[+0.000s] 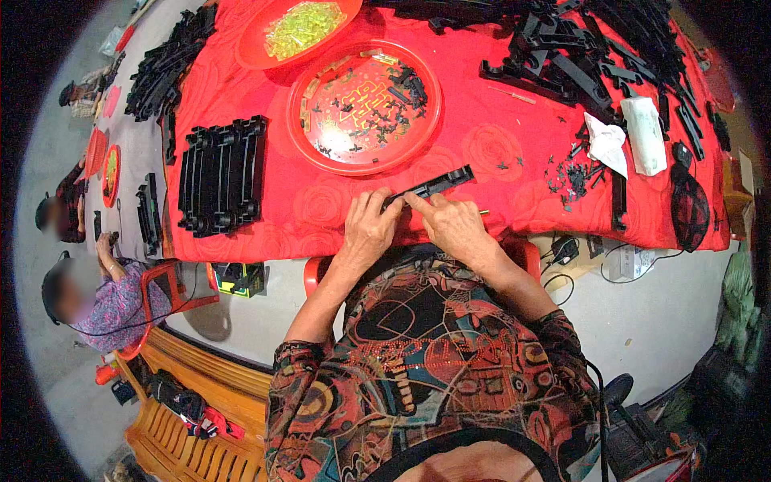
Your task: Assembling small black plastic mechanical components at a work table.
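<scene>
Near the front edge of the red tablecloth [498, 153], both hands grip one long black plastic strip [430, 186]. Its long axis runs from near-left to far-right, the free end pointing toward the far right. The left hand [369, 229] pinches the near-left end with curled fingers; the right hand [454, 225] presses its fingers down on the middle (thumb hidden). Just beyond lies a round red tray [309, 136] scattered with small black bits. A white rectangular packet [645, 135] rests far right, beside a heap of black parts [594, 56].
</scene>
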`<act>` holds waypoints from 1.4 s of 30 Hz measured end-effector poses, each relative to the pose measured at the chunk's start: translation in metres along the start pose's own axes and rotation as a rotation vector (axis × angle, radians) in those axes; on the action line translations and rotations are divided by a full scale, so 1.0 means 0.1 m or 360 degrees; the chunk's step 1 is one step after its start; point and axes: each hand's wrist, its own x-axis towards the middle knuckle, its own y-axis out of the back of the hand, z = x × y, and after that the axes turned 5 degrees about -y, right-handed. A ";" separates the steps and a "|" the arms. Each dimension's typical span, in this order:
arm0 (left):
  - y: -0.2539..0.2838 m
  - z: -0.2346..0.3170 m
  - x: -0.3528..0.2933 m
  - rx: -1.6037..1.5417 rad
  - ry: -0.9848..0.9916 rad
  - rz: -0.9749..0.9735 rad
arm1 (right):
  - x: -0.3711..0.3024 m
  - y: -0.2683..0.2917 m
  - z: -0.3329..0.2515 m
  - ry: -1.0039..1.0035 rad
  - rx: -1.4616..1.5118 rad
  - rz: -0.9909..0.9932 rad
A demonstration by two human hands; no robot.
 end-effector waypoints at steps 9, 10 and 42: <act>-0.02 -0.04 0.00 -0.0038 -0.0020 -0.0098 | -0.02 -0.02 -0.01 0.0016 -0.0129 0.0062; -0.03 -0.04 0.00 -0.0041 -0.0018 -0.0103 | -0.02 -0.02 0.00 0.0057 -0.0125 0.0085; 0.07 -0.02 0.20 -0.0034 -0.0017 -0.0511 | 0.58 -0.01 0.14 -0.0622 0.3001 0.1086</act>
